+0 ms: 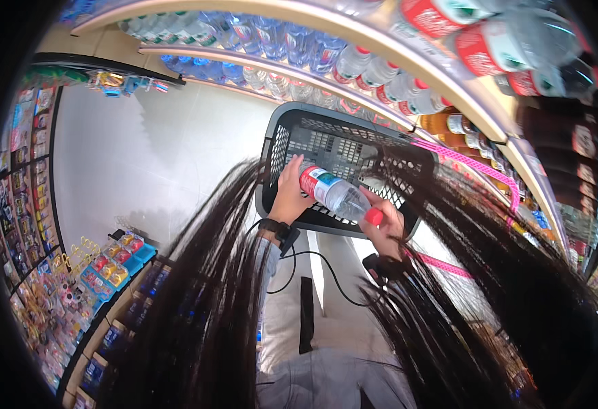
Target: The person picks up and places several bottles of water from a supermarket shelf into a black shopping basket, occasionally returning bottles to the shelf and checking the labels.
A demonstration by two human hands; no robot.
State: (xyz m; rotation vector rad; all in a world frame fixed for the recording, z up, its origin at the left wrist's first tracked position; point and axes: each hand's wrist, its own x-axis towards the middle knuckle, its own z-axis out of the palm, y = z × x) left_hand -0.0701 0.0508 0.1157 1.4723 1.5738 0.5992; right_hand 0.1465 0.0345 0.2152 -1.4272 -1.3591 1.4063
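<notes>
A clear plastic water bottle (333,190) with a red cap and a red and white label lies tilted between my two hands, over a black plastic shopping basket (278,115). My left hand (292,191) holds its base end. Near the cap, my right hand (384,221) grips the neck end. The basket's perforated floor shows beneath the bottle; hair hides part of its right side. A pink perforated handle (483,162) sticks out to the right of the basket. Each wrist wears a dark band, and a black cable hangs below the left one.
Shelves (299,66) of bottled water curve across the top, with dark drink bottles (554,148) at right. Packaged goods hang on a rack (28,189) at left. A blue display tray (138,260) stands at lower left, beside pale floor (176,133). Long dark hair covers much of both sides.
</notes>
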